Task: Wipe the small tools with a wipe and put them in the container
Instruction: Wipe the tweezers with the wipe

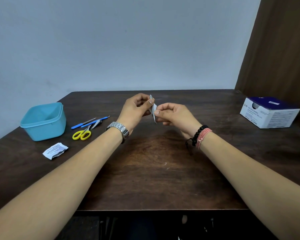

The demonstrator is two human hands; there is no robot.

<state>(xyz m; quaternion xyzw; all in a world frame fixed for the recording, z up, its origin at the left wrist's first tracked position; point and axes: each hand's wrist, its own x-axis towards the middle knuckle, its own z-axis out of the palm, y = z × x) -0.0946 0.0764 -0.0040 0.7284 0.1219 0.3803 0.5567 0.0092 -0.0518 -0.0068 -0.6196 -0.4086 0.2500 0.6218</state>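
My left hand (137, 108) pinches the upper end of slim metal tweezers (153, 113), held nearly upright above the middle of the table. My right hand (173, 115) pinches a small white wipe (155, 107) against the tweezers' middle. A light blue square container (44, 121), open and with nothing visible inside, stands at the left. Beside it lie yellow-handled scissors (82, 134), a nail clipper (96, 124), a blue-handled file (82, 123) and a thin blue tool (95, 121).
A torn white wipe sachet (55, 150) lies near the table's left front. A white and purple box of alcohol swabs (268, 112) stands at the far right. The dark wooden table (154, 170) meets a wall behind and a brown curtain (275, 49) at the right.
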